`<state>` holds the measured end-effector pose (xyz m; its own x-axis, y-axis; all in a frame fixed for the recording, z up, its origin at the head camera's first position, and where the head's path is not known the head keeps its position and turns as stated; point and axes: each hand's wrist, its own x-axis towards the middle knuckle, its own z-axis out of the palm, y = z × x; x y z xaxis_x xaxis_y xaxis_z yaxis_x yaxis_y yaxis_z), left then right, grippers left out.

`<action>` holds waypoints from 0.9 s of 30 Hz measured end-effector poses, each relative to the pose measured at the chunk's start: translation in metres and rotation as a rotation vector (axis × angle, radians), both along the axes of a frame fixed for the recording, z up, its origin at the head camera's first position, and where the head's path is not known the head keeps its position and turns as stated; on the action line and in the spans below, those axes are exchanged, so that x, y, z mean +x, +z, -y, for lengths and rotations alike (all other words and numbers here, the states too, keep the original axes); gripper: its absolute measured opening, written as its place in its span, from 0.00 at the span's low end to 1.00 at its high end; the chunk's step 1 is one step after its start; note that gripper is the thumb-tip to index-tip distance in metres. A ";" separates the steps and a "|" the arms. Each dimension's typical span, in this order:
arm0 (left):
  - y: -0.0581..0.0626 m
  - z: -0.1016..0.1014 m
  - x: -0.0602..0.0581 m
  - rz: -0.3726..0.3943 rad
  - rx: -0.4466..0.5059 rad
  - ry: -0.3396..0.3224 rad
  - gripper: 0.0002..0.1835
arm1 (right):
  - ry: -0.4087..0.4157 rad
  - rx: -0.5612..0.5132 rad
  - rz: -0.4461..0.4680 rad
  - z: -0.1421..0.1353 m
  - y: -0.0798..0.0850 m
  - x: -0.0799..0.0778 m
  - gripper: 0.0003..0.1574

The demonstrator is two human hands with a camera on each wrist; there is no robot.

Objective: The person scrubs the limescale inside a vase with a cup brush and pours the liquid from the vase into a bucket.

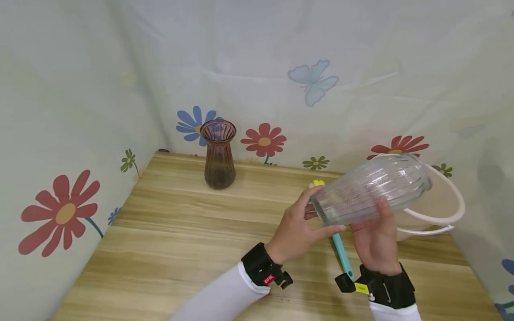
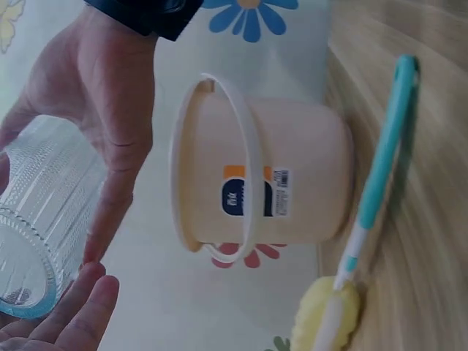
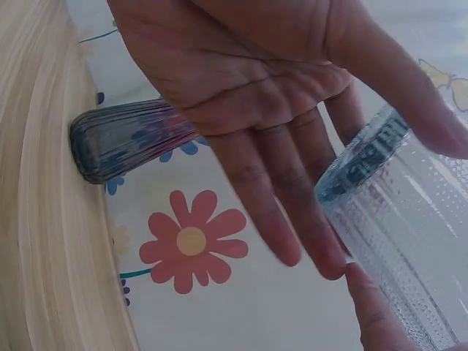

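Note:
A clear ribbed glass vase point(image 1: 369, 191) is held in the air, tilted on its side, with its mouth toward the right and its base toward the left. My left hand point(image 1: 293, 227) holds it around the base end, thumb low and fingers behind the glass. Under the body, my right hand point(image 1: 377, 240) grips with the thumb up over the near side; its fingers are partly hidden beneath. In the left wrist view the vase base point(image 2: 25, 270) shows close up, and fingertips of both hands meet below it.
Behind the vase stands a cream bucket point(image 2: 307, 168) with a white handle. A bottle brush with a teal handle point(image 1: 341, 254) and yellow sponge head point(image 2: 325, 311) lies on the wooden table point(image 1: 180, 249). A purple glass vase point(image 1: 219, 156) stands back left, near a flowered curtain.

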<state>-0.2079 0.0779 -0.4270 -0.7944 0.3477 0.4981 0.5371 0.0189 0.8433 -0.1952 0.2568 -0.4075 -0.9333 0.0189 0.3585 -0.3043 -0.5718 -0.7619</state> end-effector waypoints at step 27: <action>0.067 -0.039 -0.019 -0.217 0.000 0.101 0.43 | 0.300 -0.338 0.013 -0.022 0.004 -0.005 0.47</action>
<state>-0.2265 0.1170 -0.3601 -0.6998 0.2716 0.6607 0.7008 0.0818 0.7086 -0.2005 0.2785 -0.4038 -0.9198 -0.1392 0.3669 -0.0786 -0.8507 -0.5197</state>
